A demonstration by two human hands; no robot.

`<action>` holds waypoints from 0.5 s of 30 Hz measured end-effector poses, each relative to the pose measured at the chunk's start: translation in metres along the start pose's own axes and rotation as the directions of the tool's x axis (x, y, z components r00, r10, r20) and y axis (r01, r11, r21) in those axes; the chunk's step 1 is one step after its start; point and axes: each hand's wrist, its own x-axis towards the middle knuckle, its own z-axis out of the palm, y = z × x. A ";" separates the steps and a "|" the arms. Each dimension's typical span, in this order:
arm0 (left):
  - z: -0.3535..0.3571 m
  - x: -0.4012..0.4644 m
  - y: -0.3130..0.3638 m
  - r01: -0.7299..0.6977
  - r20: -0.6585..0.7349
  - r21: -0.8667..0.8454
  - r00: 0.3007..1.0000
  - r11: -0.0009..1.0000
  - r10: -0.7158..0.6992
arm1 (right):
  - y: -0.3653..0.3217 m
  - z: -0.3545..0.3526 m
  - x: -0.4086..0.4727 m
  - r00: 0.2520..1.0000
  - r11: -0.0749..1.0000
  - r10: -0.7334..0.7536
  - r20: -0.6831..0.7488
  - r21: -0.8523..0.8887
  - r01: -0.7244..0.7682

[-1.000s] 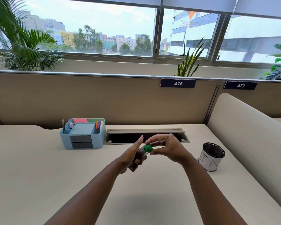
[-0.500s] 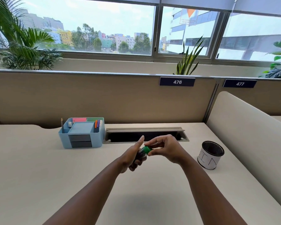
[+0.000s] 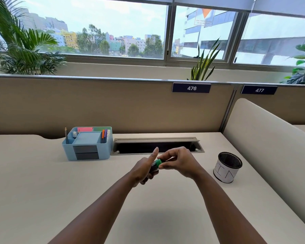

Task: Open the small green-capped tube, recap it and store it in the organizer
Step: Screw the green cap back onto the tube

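Observation:
Above the middle of the desk, my left hand (image 3: 144, 169) grips the dark body of the small tube (image 3: 154, 166), thumb pointing up. The green cap (image 3: 158, 162) sits on the tube's right end, pinched between the thumb and fingers of my right hand (image 3: 179, 162). Most of the tube is hidden inside my left palm. The light blue organizer (image 3: 88, 144) stands at the back left of the desk, with two grey drawers in front and pens, a pencil and sticky notes in its compartments.
A black mesh cup (image 3: 227, 167) with a white paper wrap stands to the right of my hands. A recessed cable tray (image 3: 157, 147) lies open behind them. A beige partition (image 3: 113, 106) closes the back, and a padded divider (image 3: 271, 147) bounds the right side.
My right fingers have shifted around the green cap and closed further over it. Both hands stay in the same place above the desk.

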 end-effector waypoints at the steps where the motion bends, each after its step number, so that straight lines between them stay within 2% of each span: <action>1: 0.000 0.000 0.000 -0.009 -0.006 0.000 1.000 1.000 0.009 | 0.000 0.000 0.000 1.000 1.000 -0.005 -0.004 -0.001 0.005; 5: 0.000 -0.001 -0.001 -0.062 -0.016 -0.041 0.998 0.997 0.061 | -0.003 0.001 0.002 1.000 1.000 -0.017 0.009 0.009 0.017; 8: 0.001 -0.001 0.002 -0.081 -0.023 -0.177 0.997 0.981 0.078 | -0.005 0.001 0.002 1.000 0.984 -0.002 0.008 0.177 0.000; 11: -0.001 0.002 0.007 -0.082 -0.030 -0.241 0.997 0.967 0.077 | -0.004 0.003 0.000 0.997 0.946 0.043 -0.063 0.323 -0.021; 15: -0.003 0.007 0.007 -0.068 -0.078 -0.273 0.996 0.960 0.048 | -0.002 0.010 -0.005 0.996 0.958 0.045 -0.072 0.284 -0.023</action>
